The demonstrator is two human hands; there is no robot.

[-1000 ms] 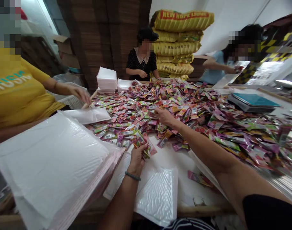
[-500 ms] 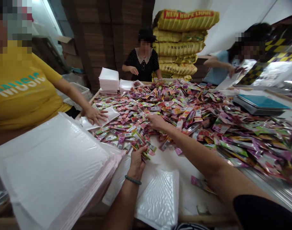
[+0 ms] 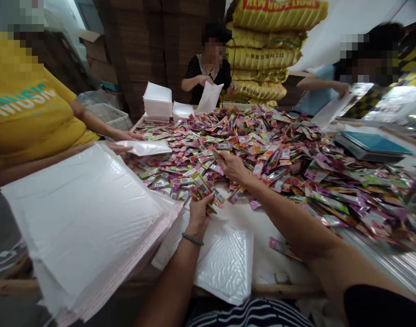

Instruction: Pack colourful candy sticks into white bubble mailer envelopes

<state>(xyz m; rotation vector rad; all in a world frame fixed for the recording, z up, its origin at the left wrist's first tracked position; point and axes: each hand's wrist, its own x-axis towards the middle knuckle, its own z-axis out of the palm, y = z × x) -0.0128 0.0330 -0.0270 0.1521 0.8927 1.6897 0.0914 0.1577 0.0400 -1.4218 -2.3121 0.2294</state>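
My left hand (image 3: 198, 214), with a beaded bracelet at the wrist, is closed around a fanned bunch of small, shiny sachets (image 3: 202, 185). My right hand (image 3: 234, 168) reaches across the near side of a wide heap of sachets (image 3: 262, 141), its fingers pinched on what looks like one sachet; the fingertips are partly hidden. Below my left hand, a white bubble mailer (image 3: 226, 263) lies flat on the table. A tall stack of larger white bubble mailers (image 3: 81, 213) stands to the left of my left arm.
At left, a person in a yellow shirt (image 3: 27, 109) handles a white mailer (image 3: 148, 147). Two other people across the table hold white mailers. A scale (image 3: 373, 145) stands at right. White mailers (image 3: 157, 101) are stacked at the far left corner, and a loose sachet (image 3: 279, 245) lies near my right forearm.
My right hand has drawn slightly right within the heap; my left keeps its sachets. The left neighbour has lifted a mailer, and the person opposite now holds one up. The view has shifted a little.
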